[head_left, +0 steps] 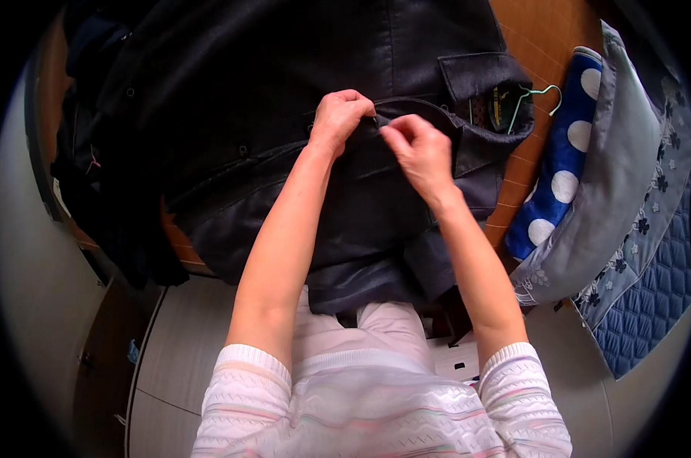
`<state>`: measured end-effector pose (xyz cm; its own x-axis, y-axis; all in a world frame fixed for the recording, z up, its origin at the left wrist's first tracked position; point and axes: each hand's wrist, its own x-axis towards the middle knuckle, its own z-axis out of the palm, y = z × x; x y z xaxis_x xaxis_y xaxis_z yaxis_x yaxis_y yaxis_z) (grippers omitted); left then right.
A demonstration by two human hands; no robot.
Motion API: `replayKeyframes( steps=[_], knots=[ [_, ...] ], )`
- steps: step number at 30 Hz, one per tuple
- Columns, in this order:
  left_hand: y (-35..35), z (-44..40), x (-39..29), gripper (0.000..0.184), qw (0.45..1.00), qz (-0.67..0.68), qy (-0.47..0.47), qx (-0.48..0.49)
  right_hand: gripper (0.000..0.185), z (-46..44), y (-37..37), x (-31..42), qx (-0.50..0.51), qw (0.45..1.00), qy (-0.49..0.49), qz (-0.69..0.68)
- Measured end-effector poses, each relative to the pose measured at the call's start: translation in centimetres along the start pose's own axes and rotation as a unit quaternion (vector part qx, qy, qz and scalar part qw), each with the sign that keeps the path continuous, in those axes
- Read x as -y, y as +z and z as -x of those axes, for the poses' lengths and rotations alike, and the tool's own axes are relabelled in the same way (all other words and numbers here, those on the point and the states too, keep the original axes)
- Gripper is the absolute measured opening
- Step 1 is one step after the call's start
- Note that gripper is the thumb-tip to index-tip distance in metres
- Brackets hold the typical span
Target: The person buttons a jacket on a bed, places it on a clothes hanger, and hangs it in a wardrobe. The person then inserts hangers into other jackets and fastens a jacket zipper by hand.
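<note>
A black jacket (284,69) lies spread out in front of me, its collar to the right with a dark label inside. My left hand (341,120) is closed in a pinch on the jacket's front edge near the collar. Just right of it, my right hand (423,151) has its fingers curled, thumb and forefinger together at the same edge. Exactly what lies between those fingertips is too small to make out. A pale green hanger (545,90) sticks out of the collar opening. Dark buttons run along the front, left of my hands.
On the right lie a rolled blue cloth with white dots (565,185), a grey pillow (618,175) and a blue quilted cover (643,305). Dark clothing (93,168) is heaped at the left. An orange-brown woven mat (540,34) shows beneath the jacket.
</note>
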<state>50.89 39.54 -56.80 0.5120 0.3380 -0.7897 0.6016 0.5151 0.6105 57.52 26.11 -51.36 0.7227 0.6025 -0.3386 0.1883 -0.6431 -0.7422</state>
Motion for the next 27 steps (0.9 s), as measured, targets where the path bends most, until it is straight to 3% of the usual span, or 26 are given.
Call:
replayKeyframes(
  steps=[3,9,15,21,27],
  knots=[
    [-0.8,0.1,0.5,0.011,0.999,0.006,0.026,0.022,0.016,-0.8,1.9,-0.7,0.025,0.996,0.081,0.011],
    [-0.8,0.0,-0.2,0.012,0.998,-0.041,0.037,0.043,0.011,0.0,3.3,-2.7,-0.03,1.0,-0.001,0.002],
    [-0.9,0.0,0.4,0.018,0.996,0.036,0.034,0.07,0.012,0.0,3.2,-2.0,-0.026,0.998,0.034,-0.039],
    [-1.5,0.3,1.0,0.029,0.983,0.126,0.033,0.127,0.016,-1.4,2.4,-4.1,0.091,0.955,0.116,-0.258],
    [-1.9,0.9,1.1,0.03,0.98,0.107,0.055,0.158,0.018,-2.1,1.3,-3.3,0.15,0.927,0.178,-0.295]
  ],
)
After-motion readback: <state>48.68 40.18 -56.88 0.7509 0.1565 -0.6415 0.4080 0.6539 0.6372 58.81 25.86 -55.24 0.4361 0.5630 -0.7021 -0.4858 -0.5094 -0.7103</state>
